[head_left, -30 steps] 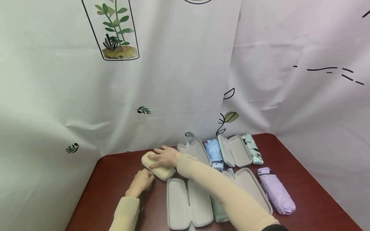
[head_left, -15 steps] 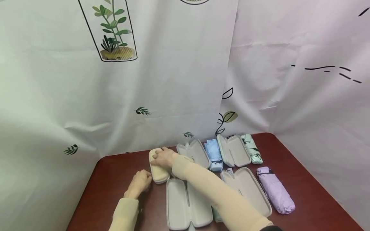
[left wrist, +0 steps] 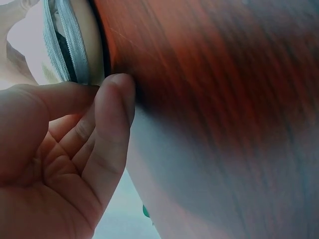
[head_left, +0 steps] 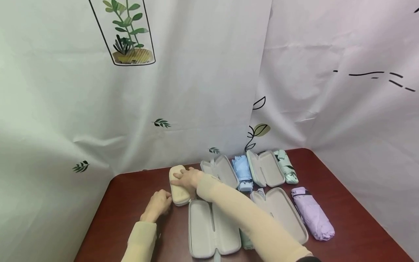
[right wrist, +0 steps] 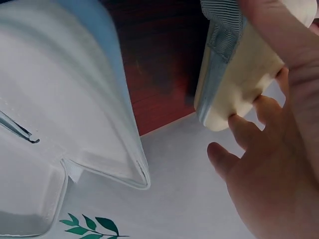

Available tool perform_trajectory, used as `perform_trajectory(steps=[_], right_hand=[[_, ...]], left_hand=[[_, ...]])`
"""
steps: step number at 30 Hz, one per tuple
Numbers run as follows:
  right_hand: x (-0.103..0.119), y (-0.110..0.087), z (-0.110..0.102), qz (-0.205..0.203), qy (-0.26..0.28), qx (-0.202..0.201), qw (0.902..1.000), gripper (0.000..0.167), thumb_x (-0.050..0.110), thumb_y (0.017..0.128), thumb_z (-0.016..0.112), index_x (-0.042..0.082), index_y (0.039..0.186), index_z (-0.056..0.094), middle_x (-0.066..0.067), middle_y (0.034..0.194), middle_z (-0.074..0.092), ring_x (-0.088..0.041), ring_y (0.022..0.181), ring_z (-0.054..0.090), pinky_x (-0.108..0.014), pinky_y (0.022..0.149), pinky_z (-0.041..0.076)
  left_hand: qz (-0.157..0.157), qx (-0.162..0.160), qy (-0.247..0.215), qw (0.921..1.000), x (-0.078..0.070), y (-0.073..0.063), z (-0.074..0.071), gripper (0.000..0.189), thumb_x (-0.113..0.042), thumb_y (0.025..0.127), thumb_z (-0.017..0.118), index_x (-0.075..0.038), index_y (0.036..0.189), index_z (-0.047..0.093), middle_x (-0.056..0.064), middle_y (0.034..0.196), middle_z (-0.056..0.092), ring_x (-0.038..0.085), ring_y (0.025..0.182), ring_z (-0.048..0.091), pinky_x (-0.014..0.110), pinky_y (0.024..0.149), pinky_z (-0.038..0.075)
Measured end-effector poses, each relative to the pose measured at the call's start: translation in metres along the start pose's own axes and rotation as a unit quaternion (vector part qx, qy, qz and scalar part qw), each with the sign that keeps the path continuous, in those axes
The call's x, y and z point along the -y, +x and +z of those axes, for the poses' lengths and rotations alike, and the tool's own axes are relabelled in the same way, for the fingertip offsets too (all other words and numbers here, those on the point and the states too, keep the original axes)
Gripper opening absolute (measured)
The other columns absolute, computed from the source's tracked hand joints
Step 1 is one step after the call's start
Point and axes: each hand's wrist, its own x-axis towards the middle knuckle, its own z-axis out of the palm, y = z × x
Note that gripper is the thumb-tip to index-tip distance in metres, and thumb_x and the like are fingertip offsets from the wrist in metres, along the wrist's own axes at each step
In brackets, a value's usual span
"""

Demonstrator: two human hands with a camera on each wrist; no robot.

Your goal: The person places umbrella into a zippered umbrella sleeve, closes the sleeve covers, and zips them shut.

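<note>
A cream-yellow zip case lies near the table's back edge between my two hands. My right hand holds it from the right; in the right wrist view the fingertips dent its soft yellow face and the thumb lies across the grey zipper side. Thumb and forefinger of my left hand pinch together at the case's left side. The grey zipper parts there, a dark gap showing between its two tapes. The zipper pull itself is hidden behind the fingertips.
Open grey-lined cases lie spread from mid-table to the right. Among them are folded umbrellas: blue, leaf-patterned mint and lilac. A green item is partly under the right sleeve. A printed cloth hangs behind the table.
The yellow case has turned from a slant to nearly upright in the head view and shifted slightly right. The right hand moved with it; the left hand stays at its left side.
</note>
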Motion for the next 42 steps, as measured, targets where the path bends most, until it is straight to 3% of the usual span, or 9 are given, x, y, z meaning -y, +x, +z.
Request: perform_trajectory(steps=[5,11,16,22,31,35,38,42], right_hand=[[-0.001,0.001,0.000,0.013,0.031,0.015,0.9993,0.112,0.055,0.064,0.086,0.041,0.154,0.021,0.007,0.161,0.016,-0.021,0.144,0.024,-0.042,0.107,0.034],[0.004,-0.001,-0.002,0.018,0.056,0.017,0.9981,0.106,0.044,0.068,0.086,0.038,0.154,0.024,0.003,0.161,0.018,-0.025,0.142,0.028,-0.037,0.090,0.048],[0.010,0.001,0.000,0.002,-0.010,-0.016,0.9998,0.097,0.048,0.069,0.084,0.028,0.150,0.034,-0.005,0.153,0.034,-0.027,0.134,0.040,-0.032,0.084,0.050],[0.014,0.005,0.006,-0.029,-0.091,-0.054,0.9939,0.090,0.054,0.068,0.080,0.022,0.144,0.043,-0.011,0.134,0.053,-0.023,0.114,0.055,-0.030,0.085,0.050],[0.016,0.006,0.014,-0.083,-0.157,-0.095,0.9796,0.076,0.050,0.070,0.078,0.016,0.132,0.051,0.003,0.107,0.066,-0.015,0.100,0.059,-0.029,0.088,0.047],[0.015,0.007,0.012,-0.099,-0.164,-0.109,0.9755,0.068,0.048,0.072,0.077,0.018,0.128,0.053,0.004,0.099,0.066,-0.015,0.096,0.060,-0.029,0.082,0.049],[0.013,0.007,0.008,-0.094,-0.145,-0.104,0.9795,0.061,0.045,0.075,0.076,0.024,0.128,0.054,0.003,0.098,0.065,-0.014,0.093,0.061,-0.029,0.075,0.052],[0.005,0.000,0.002,-0.063,-0.105,-0.058,0.9908,0.070,0.035,0.077,0.079,0.040,0.139,0.047,0.000,0.117,0.059,-0.015,0.098,0.058,-0.031,0.073,0.052]], left_hand=[[0.000,-0.001,-0.008,1.0000,-0.001,0.001,-0.001,0.034,-0.003,0.091,0.051,-0.009,0.059,0.054,0.001,0.050,0.052,0.014,0.044,0.054,0.029,0.045,0.043],[0.002,0.000,-0.010,0.9999,0.000,0.000,-0.002,0.032,-0.003,0.091,0.051,-0.008,0.060,0.056,0.001,0.050,0.051,0.014,0.045,0.054,0.029,0.045,0.043],[0.008,-0.007,-0.006,0.9999,0.000,0.001,-0.003,0.032,-0.003,0.090,0.051,-0.009,0.059,0.055,0.000,0.049,0.052,0.014,0.043,0.054,0.030,0.044,0.042],[0.017,-0.010,0.008,0.9998,0.000,0.000,-0.002,0.034,-0.003,0.089,0.052,-0.012,0.056,0.050,-0.001,0.049,0.051,0.013,0.043,0.053,0.029,0.044,0.040],[0.031,0.008,0.001,0.9995,-0.001,-0.004,-0.002,0.029,-0.001,0.086,0.055,-0.009,0.059,0.055,-0.002,0.050,0.053,0.012,0.043,0.055,0.028,0.044,0.043],[0.035,0.005,0.012,0.9993,-0.001,-0.005,-0.005,0.029,-0.001,0.085,0.055,-0.010,0.057,0.054,-0.002,0.049,0.052,0.012,0.043,0.055,0.029,0.045,0.042],[0.032,0.000,0.022,0.9993,0.000,-0.004,-0.005,0.031,-0.001,0.085,0.054,-0.011,0.056,0.051,-0.001,0.048,0.052,0.012,0.042,0.055,0.029,0.045,0.041],[0.030,0.004,0.020,0.9994,0.000,-0.002,-0.002,0.031,0.000,0.085,0.054,-0.011,0.056,0.051,-0.001,0.048,0.051,0.013,0.041,0.053,0.028,0.043,0.040]])
